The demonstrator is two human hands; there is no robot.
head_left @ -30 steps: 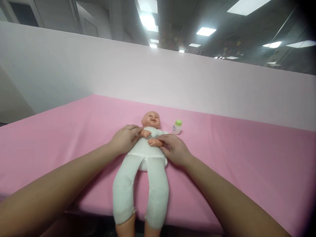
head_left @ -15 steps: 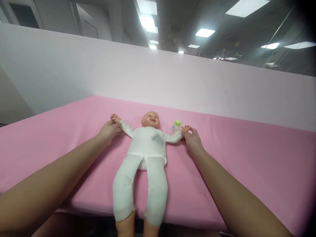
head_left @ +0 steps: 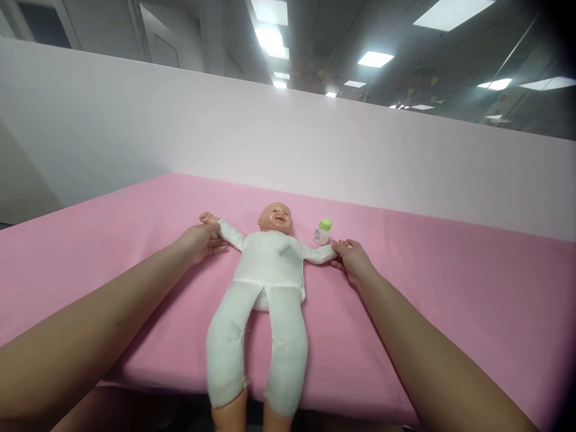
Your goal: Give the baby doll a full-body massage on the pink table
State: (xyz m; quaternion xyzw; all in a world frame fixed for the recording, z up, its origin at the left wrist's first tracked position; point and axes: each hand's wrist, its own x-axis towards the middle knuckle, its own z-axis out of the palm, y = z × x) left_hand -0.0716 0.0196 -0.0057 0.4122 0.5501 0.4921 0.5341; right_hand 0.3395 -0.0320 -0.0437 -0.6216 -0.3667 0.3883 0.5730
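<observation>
A baby doll with a white cloth body and bare plastic head, hands and lower legs lies on its back, arms spread to both sides. My left hand is closed around the doll's arm on the left at the wrist, thumb on top and fingers underneath. On the other side, my right hand pinches the doll's other arm near its wrist and partly hides the small plastic hand. Close to that arm stands a small clear bottle with a green cap and a printed label.
Pink cloth covers the table, and the doll's lower legs hang over its front edge. A white partition rises along the back. Above it are ceiling lights and a door.
The doll's arm on the right has come down slightly, with my right hand lower around it, leaving more of the bottle visible. My left hand has shifted slightly along the other arm toward the doll's body.
</observation>
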